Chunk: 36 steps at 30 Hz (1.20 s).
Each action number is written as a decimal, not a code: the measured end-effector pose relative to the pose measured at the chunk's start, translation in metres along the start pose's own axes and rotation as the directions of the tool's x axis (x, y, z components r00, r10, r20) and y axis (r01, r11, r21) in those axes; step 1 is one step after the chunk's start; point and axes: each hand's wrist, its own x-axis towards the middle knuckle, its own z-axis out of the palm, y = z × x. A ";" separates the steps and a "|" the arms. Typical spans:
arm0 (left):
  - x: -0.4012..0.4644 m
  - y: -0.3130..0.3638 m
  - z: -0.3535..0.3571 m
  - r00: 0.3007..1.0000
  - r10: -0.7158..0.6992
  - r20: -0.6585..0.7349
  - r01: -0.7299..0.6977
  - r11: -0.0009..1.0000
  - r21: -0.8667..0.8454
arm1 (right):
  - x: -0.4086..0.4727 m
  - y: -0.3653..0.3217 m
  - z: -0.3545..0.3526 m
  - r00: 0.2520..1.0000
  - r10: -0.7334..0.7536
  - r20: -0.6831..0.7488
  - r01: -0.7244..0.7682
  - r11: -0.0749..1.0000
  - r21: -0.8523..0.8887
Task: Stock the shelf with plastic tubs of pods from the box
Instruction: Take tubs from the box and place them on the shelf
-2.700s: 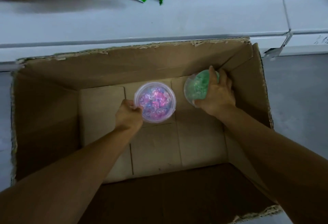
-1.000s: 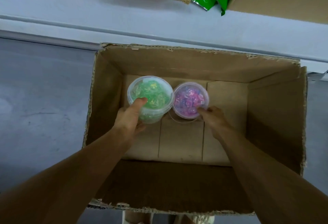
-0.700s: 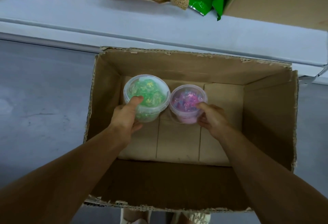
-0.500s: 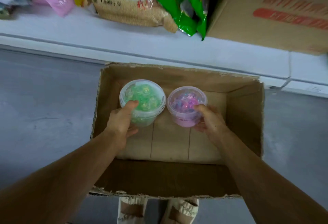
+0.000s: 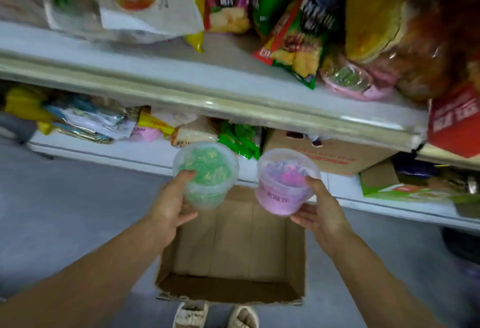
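Left hand (image 5: 171, 205) grips a green tub (image 5: 206, 174), thumb over the lid's near rim, fingers curled under the base. Right hand (image 5: 320, 213) grips a pink tub (image 5: 284, 182) the same way, thumb on the lid, fingers beneath. Both tubs are lifted clear above the box (image 5: 231, 257), side by side with a gap between them, slightly tilted toward the viewer.

Nearest, two shoes (image 5: 215, 316) show at the box's near edge. The box sits on a grey floor (image 5: 65, 211); no tubs are visible inside it now, so these look like the last two.

Risks, as a judgement: each tub is held by one hand only, with smooth plastic walls, so a grip could slip or a lid pop if squeezed. The picture is blurred, which suggests quick movement and makes a knock against the shelf edge (image 5: 233, 104) likely.

Beyond the box, the low shelf (image 5: 130, 153) holds a carton (image 5: 330, 156) and packets. The far upper shelf is crowded with snack bags (image 5: 293, 42) leaning outward, plus a pink tub-like item at right; free room is mostly at its left front.
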 end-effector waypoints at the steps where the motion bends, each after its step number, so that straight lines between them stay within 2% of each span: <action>1: -0.019 0.017 0.000 1.000 0.020 -0.003 -0.020 1.000 -0.016 | -0.018 -0.020 -0.001 1.000 -0.026 0.011 0.026 1.000 -0.002; 9: -0.167 0.151 -0.007 0.983 0.175 0.054 -0.169 0.981 -0.098 | -0.163 -0.162 0.003 0.964 -0.239 0.116 0.239 0.971 0.015; 15: -0.259 0.233 -0.028 0.922 0.335 0.192 -0.326 0.942 -0.082 | -0.257 -0.246 0.008 0.908 -0.403 0.116 0.398 0.915 0.067; 20: -0.326 0.295 -0.033 0.877 0.392 0.279 -0.382 0.920 -0.094 | -0.322 -0.305 0.007 0.864 -0.491 0.110 0.489 0.871 0.052; 24: -0.370 0.337 -0.026 0.824 0.456 0.338 -0.446 0.888 -0.112 | -0.363 -0.346 0.002 0.830 -0.554 0.057 0.548 0.831 0.091; 31: -0.426 0.392 0.002 0.757 0.496 0.426 -0.470 0.865 -0.173 | -0.405 -0.397 -0.015 0.765 -0.644 -0.004 0.638 0.757 0.139; 36: -0.452 0.428 0.039 0.748 0.491 0.446 -0.481 0.865 -0.147 | -0.410 -0.427 -0.036 0.731 -0.682 -0.034 0.678 0.719 0.154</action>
